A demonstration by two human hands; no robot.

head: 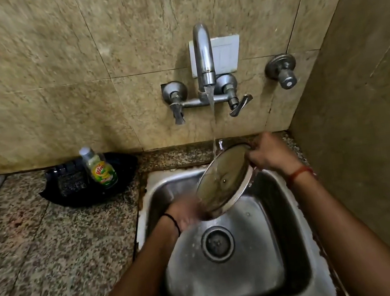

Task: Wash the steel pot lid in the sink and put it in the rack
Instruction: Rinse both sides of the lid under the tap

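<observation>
Head view — right hand (268,152) grips lid (226,181) over sink (290,247); left hand (188,214) blurred.

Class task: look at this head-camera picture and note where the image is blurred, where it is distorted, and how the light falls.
Head view: left hand smeared by motion blur at the lid; right hand sharper. Wide-angle bending at the edges, with streaking at upper left. Dim, warm light; sink walls shadowed, soft glare on the tap.

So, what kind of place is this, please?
Most likely a home kitchen washing corner. A steel sink is set in a speckled stone counter, a wall tap runs water onto a pot lid, and a dish soap bottle stands nearby.
</observation>
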